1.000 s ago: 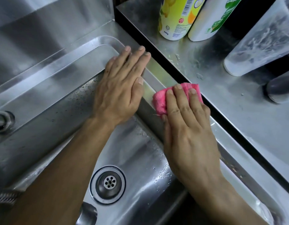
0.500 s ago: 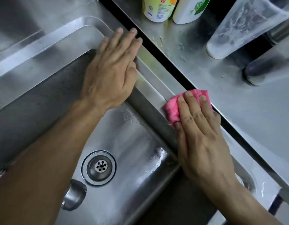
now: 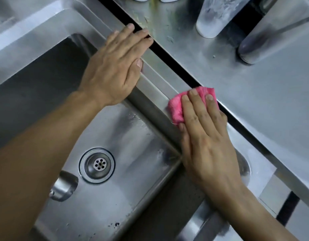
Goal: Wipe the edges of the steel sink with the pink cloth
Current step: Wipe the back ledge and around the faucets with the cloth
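The steel sink (image 3: 160,79) fills the left and middle of the view, its right rim running diagonally from upper left to lower right. A folded pink cloth (image 3: 176,106) lies on that right rim. My right hand (image 3: 204,136) presses flat on the cloth with straight fingers, covering most of it. My left hand (image 3: 115,66) rests flat on the same rim farther up, fingers straight and reaching the dark gap beside the counter. The drain (image 3: 97,165) sits in the basin floor between my forearms.
A steel counter (image 3: 237,94) lies right of a dark gap along the rim. On it stand a clear plastic cup (image 3: 211,18), a dark metal cylinder (image 3: 265,42) and bottle bases at the top edge. A round metal fitting (image 3: 63,188) shows in the basin.
My right hand and the pink cloth have slid down the right rim, away from my left hand. The view has shifted, so the bottles have nearly left the top of the frame.
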{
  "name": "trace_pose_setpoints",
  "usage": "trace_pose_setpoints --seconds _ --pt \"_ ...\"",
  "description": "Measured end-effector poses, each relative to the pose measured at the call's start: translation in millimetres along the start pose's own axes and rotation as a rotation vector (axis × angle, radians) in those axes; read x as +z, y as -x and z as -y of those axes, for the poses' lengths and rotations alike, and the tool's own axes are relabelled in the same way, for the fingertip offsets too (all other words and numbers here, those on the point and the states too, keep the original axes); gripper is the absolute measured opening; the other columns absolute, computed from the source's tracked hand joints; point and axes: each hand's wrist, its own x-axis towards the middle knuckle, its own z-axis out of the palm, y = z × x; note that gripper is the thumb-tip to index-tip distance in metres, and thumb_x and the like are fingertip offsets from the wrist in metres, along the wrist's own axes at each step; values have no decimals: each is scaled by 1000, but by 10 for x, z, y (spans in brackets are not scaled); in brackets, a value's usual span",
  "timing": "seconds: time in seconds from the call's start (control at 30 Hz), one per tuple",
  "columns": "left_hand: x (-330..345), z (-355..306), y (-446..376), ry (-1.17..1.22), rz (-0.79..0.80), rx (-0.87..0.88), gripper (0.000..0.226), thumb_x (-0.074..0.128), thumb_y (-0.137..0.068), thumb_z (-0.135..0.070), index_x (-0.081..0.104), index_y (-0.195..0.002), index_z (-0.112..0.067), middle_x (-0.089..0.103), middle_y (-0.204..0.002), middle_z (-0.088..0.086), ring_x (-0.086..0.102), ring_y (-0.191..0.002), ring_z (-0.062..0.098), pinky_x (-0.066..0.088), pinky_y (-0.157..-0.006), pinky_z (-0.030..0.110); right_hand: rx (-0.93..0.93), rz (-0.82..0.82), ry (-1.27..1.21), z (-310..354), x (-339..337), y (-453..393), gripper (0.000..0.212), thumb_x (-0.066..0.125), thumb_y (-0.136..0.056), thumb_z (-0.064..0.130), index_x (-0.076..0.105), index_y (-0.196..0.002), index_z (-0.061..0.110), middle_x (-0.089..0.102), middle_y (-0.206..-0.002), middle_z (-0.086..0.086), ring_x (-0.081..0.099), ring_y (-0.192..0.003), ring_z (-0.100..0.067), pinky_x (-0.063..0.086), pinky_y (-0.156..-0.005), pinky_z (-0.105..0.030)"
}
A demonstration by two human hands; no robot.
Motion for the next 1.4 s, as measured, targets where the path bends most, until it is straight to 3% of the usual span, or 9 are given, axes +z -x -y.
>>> trace_pose_setpoints --seconds 0.17,0.3,0.43,0.6,0.7,0.9,1.1,1.27,1.4 --pt "6 -67 31 -10 -2 -56 54 25 -108 -30 34 -159 -16 30 -168 4 18 -157 26 11 -129 44 -40 62 25 136 43 -332 51 35 -111 25 36 -157 4 31 -166 -15 21 -157 -36 16 -128 -48" --pt "-18 -91 28 -2 25 -51 54 24 -108 -30 33 -159 -16 29 -168 4 18 -157 26 12 -129 44 -84 138 65 221 85 -578 53 29 -113 28 26 -162 10 20 -170 -9 10 -160 -30 9 -128 -45" --pt "-76 -143 61 16 45 -71 55 24 -108 -32 29 -161 -17 24 -170 3 13 -158 26 9 -129 44 -95 131 -4 -90 -93 -60 52 36 -110 24 32 -159 7 23 -169 -12 13 -159 -32 15 -128 -50" --pt "41 -645 237 72 20 107 56 28 -106 -27 32 -160 -14 29 -168 4 18 -157 27 16 -128 48 -65 97 12 -121 -120 34 53 40 -108 24 37 -157 4 30 -166 -15 18 -157 -36 20 -126 -53" --pt "128 -723 286 64 1 77 55 31 -105 -23 34 -160 -17 29 -168 2 20 -157 25 16 -128 45 -129 129 15 -128 -96 -125 52 40 -109 23 37 -156 3 32 -165 -16 20 -157 -35 19 -126 -51" --pt "117 -724 283 36 9 50 55 26 -107 -30 32 -161 -19 29 -168 1 18 -158 23 15 -128 45 -186 162 -33 -566 -387 502 54 47 -106 19 36 -157 5 28 -167 -12 16 -159 -28 18 -128 -53" --pt "173 -1074 430 6 13 95 56 27 -107 -28 31 -161 -15 28 -168 3 19 -158 25 18 -127 48 -229 270 -46 -563 -446 120 54 42 -107 23 36 -158 6 29 -167 -11 12 -159 -25 8 -131 -39" --pt "182 -1057 434 29 38 83 56 26 -108 -29 24 -163 -20 21 -170 -1 12 -159 19 11 -128 41 -312 338 -55 -823 -585 569 53 41 -109 23 33 -158 6 24 -169 -10 11 -160 -27 15 -129 -51" --pt "193 -1151 460 9 53 38 57 24 -108 -31 22 -164 -22 18 -171 -1 9 -159 19 7 -128 39 -337 370 -92 -1153 -819 968 51 40 -108 28 40 -156 8 32 -167 -4 18 -159 -20 18 -129 -48"
